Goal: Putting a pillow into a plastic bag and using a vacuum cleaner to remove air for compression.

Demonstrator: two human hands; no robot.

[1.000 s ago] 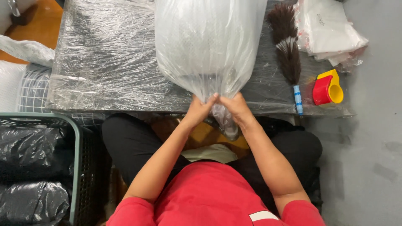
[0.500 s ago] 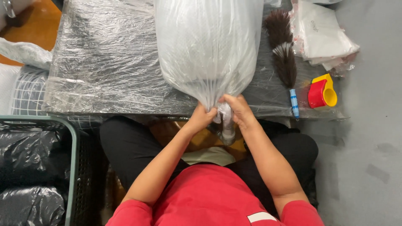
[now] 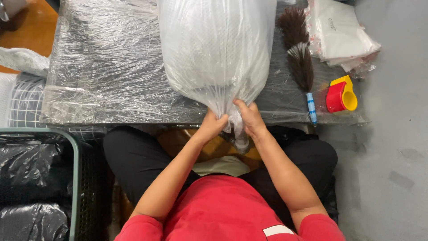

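Clear plastic bag (image 3: pixel 217 49), bulging with pale filling, lying lengthwise on the desk (image 3: pixel 111 67), body toward the far edge, gathered neck hanging over the near edge. Left hand (image 3: pixel 213 126) clenched on the left side of the twisted neck, knuckles up, forearm coming in from the lower left. Right hand (image 3: pixel 250 118) clamped on the right side of the same neck, fingers curled round the bunched film, forearm coming in from the lower right. Both hands touching, side by side, just off the near edge of the desk, with the bag's bulk directly beyond them and a short tail of film dangling below, between the wrists. Desk top dark, wrapped in crinkled clear film. Feather duster (image 3: pixel 299 58) with a blue handle near the right edge, just beside the bag. Red and yellow tape dispenser (image 3: pixel 341 94) at the near right corner. Stack of flat plastic packets (image 3: pixel 341 33) at the far right corner. Green-rimmed bin (image 3: pixel 73 178) with black bags off the near left corner. Grey floor (image 3: pixel 392 156) to the right. Red shirt and black trousers below, seated at the near edge.
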